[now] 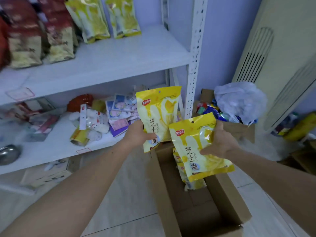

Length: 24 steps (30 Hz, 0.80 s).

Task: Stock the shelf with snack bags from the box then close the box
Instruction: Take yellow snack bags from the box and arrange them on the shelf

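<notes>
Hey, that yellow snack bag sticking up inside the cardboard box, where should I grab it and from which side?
Probably pinch the top seal of the bag in the box from straight above. It stands on edge against the box wall, so only the upper edge shows. First shelve the bags the left hand and right hand already hold.

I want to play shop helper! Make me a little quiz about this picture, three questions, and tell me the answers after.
1. True or false: each of the hands, left hand and right hand, grips a yellow snack bag.
2. Where are yellow snack bags already standing? A) upper shelf B) floor C) on the white plastic bag
3. Fill in: the cardboard box below the hands is ____ (open/closed).

Key: 1 true, the left bag and the right bag. 2 A, the upper shelf holds stocked yellow bags. 3 open, with more bags inside.
</notes>
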{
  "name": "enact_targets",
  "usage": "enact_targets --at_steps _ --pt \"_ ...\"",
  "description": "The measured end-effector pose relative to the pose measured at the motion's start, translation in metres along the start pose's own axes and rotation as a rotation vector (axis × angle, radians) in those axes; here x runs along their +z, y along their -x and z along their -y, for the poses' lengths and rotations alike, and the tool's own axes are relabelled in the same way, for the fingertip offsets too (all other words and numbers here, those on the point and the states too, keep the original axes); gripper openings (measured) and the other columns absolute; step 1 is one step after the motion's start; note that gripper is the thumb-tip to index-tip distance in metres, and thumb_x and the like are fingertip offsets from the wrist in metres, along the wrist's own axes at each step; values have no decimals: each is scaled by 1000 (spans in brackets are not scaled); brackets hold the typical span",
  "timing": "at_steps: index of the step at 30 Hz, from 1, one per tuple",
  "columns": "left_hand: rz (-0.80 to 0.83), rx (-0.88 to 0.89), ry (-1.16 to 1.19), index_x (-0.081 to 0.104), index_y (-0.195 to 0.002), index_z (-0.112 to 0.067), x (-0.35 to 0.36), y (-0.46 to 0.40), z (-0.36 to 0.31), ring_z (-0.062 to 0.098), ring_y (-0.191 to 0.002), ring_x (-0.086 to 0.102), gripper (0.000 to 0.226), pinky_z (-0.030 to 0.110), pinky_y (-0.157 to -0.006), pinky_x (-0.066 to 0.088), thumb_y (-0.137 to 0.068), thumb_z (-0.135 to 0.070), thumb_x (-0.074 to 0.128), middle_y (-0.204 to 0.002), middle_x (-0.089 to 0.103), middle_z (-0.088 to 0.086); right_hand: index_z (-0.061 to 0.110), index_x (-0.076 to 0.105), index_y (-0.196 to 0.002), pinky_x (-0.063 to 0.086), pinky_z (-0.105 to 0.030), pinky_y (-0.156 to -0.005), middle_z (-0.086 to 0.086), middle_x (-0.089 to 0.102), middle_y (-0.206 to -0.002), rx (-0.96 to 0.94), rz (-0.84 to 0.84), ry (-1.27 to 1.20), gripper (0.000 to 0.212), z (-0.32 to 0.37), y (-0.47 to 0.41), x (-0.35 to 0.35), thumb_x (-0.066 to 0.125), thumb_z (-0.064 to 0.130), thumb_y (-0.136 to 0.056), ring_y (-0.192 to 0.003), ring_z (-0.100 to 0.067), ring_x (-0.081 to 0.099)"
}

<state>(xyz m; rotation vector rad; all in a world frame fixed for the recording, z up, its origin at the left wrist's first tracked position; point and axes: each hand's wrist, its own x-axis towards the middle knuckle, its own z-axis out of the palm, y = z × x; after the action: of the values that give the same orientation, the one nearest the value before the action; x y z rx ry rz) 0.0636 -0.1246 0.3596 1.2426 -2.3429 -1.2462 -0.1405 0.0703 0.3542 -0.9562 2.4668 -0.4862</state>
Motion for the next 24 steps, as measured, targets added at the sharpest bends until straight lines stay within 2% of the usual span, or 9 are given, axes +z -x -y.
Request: enact_targets --at_steps 4,6,9,13,17,21,24 --pt "-33 40 15 65 -116 -13 -66 25 -35 19 -104 65 41 43 -93 52 -77 -13 79 -116 69 2 10 15 -136 53 -44 -79 -9 58 -104 -59 -61 -24 110 55 29 -42 90 30 -59 -95 -34 61" --pt "-57 64 9 67 -114 -12 -97 37 -49 19 -101 66 39 44 -91 53 -78 -13 79 -114 70 2 10 18 -134 52 -44 -82 -11 56 -109 -91 -101 -38 107 83 41 -61 91 30 -58 -102 -35 59" --pt "-87 97 -12 67 -110 -13 -138 53 -65 18 -99 66 35 44 -91 53 -77 -14 79 -110 71 0 10 22 -131 52 -46 -82 -11 57 -109 -147 -142 -71 103 121 54 -85 92 29 -57 -98 -33 59" --pt "-126 110 -25 65 -114 -15 -184 65 -78 19 -103 66 37 43 -92 52 -79 -18 78 -115 70 0 8 20 -133 53 -43 -77 -12 59 -103 -185 -151 -65 105 168 59 -109 90 32 -59 -86 -30 57" --pt "-156 120 -28 63 -111 -17 -218 61 -87 21 -103 64 32 41 -90 53 -82 -16 75 -115 68 0 11 20 -130 52 -49 -84 -11 58 -104 -227 -165 -56 104 210 50 -126 91 34 -57 -96 -33 59" --pt "-184 138 0 64 -114 -13 -245 39 -90 23 -105 64 35 42 -92 52 -81 -14 76 -118 68 5 9 20 -134 49 -42 -83 -9 55 -108 -267 -190 -90 107 249 29 -143 92 31 -58 -104 -33 57" --pt "-186 148 18 63 -115 -12 -266 14 -91 23 -104 65 35 46 -92 52 -82 -13 75 -119 68 6 8 22 -134 49 -46 -88 -12 55 -115 -302 -215 -119 108 276 3 -156 93 28 -55 -109 -35 56"
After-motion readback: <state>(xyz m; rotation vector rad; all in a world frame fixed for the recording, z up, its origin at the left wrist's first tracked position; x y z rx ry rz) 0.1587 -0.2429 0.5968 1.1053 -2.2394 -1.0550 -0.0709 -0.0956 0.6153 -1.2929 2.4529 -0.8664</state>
